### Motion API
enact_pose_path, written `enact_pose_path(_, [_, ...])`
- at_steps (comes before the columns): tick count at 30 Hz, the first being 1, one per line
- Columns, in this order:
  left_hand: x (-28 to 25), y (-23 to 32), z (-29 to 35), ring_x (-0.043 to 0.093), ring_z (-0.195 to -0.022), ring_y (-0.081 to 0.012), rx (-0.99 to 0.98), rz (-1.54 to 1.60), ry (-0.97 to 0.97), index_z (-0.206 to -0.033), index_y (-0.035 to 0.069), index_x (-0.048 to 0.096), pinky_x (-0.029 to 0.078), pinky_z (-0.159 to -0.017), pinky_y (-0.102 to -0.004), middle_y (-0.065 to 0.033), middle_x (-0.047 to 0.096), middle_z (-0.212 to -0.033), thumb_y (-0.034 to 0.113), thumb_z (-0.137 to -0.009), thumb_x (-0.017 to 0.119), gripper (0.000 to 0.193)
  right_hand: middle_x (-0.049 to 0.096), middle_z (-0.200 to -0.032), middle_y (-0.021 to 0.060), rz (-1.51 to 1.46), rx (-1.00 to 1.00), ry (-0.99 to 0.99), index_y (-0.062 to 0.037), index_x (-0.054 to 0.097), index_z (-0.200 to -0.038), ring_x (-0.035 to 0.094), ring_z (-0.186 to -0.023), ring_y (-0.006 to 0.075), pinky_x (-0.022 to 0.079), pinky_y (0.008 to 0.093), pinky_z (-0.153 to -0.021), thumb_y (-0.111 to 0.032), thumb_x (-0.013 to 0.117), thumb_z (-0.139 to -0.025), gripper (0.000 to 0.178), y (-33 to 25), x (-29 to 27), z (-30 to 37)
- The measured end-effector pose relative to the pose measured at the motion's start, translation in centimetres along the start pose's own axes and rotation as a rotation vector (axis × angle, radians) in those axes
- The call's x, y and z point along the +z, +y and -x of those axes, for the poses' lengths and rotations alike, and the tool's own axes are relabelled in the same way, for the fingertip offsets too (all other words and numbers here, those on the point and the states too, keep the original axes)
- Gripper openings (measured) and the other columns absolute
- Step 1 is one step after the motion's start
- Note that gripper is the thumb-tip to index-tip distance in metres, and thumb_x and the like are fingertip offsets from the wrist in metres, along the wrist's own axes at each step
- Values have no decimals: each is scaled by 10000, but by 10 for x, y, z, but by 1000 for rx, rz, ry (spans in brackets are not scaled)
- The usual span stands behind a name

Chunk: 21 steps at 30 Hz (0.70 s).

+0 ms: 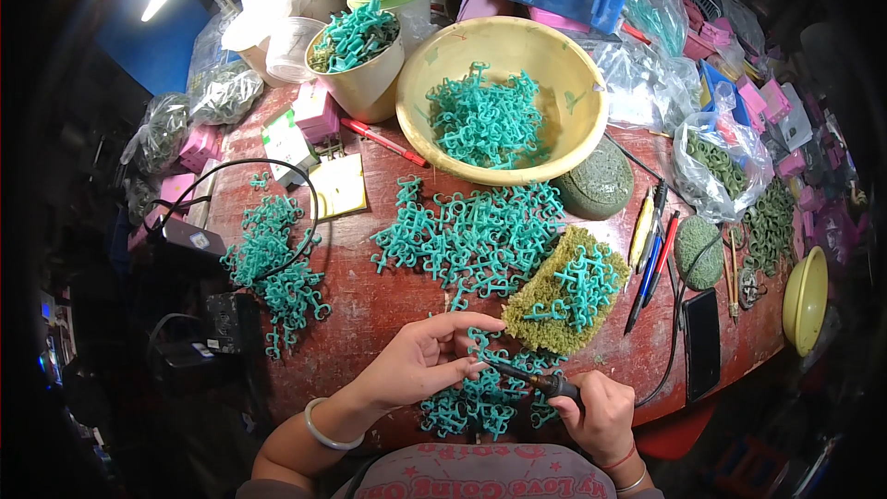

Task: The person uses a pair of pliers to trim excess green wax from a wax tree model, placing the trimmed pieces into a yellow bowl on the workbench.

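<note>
My left hand [430, 356] is closed in a pinch at a small teal curly piece [484, 344], its thumb and index finger near the tool's tip. In my right hand [601, 414] is a soldering iron [536, 377] with a dark handle, its thin tip pointing left to the piece. Beneath both hands lies a loose pile of like teal pieces [480, 407]. Just beyond, an olive-green rough pad [531, 319] bears several teal pieces. A wider heap of teal pieces [471, 236] spreads farther back, and another heap [277, 259] lies at the left.
A large yellow basin [416, 115] holding teal pieces stands at the back, beside a filled cream bucket [365, 88]. Right of the pad lie pens [658, 263], a green round stone-like block [699, 254] and a black phone [702, 346]. Cables cross the red table [351, 291].
</note>
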<state>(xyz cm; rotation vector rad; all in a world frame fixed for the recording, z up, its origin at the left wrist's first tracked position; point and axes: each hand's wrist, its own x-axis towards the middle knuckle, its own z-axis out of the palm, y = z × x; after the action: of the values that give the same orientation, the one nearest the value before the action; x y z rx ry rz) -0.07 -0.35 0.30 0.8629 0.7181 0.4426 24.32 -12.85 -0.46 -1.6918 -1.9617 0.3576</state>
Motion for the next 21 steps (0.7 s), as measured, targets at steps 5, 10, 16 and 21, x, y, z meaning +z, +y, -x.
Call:
enact_pose_path(5, [-1, -2, -1, 593, -837, -68, 7, 11, -8, -1320, 30, 561, 500, -683, -194, 4, 536, -967, -98, -865, 632, 478, 538, -649, 78, -38, 13, 39, -35, 583, -796, 570, -516, 269, 439, 355, -465, -411, 686, -886, 401, -1, -1, 1])
enact_pose_path(10, [-1, -3, 1, 607, -878, -79, 38, -3, -17, -1314, 17, 560, 507, -708, -203, 6, 538, -956, -94, -874, 627, 458, 515, -640, 99, 104, 95, 119, -29, 581, -793, 539, -514, 293, 410, 385, -463, -438, 638, -916, 431, 6, -19, 12])
enact_pose_path(16, [2, -3, 2, 626, -986, -101, 114, -224, 4, -1302, 4, 564, 515, -822, -245, -32, 609, -1037, -95, -888, 598, 427, 533, -680, 139, 231, 177, 33, 13, 555, -807, 553, -564, 342, 420, 395, -504, -402, 622, -935, 440, 15, -26, 20])
enact_pose_path(21, [1, -5, 2, 616, -933, -86, 118, -304, 40, -1290, -1, 571, 502, -835, -237, -41, 621, -1059, -88, -888, 615, 414, 527, -672, 117, 63, 126, 88, -5, 569, -815, 555, -546, 316, 421, 383, -486, -412, 652, -911, 427, 8, -17, 16])
